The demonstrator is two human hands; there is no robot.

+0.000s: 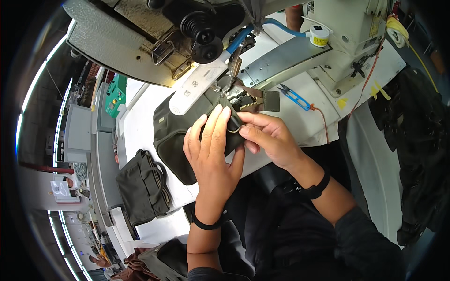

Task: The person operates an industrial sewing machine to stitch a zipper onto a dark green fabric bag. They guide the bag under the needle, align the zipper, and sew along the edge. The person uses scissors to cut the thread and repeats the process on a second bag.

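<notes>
1. One hand, the left hand (211, 157), is laid flat on the dark green bag (169, 140), with its fingers stretched out.
2. By the right hand (268, 136), the edge of the same bag is pinched between thumb and finger, beside a thin pale curved strip (233, 131). The exact bit that is pinched is partly hidden.
3. Black bands (317, 188) are worn on both wrists.
4. The bag is spread on the white table (137, 127), from the middle toward the near edge. Its far end is tucked under the sewing machine (126, 42).
5. Above the bag, a long white plate (199, 86) is held out by the machine.
6. Just past the fingers, a small dark square tab (271, 101) can be seen.
7. Toward the table's right side, blue snips (295, 97) are laid, tied to an orange cord (324, 124) that is led to the near edge.
8. A white round pot (319, 35) is joined to a blue tube (286, 27) on the machine.
9. At the table's left edge, toward the near corner, a second dark bag (140, 189) with handles is laid.
10. Past the left edge, a green box (116, 96) is seen.
</notes>
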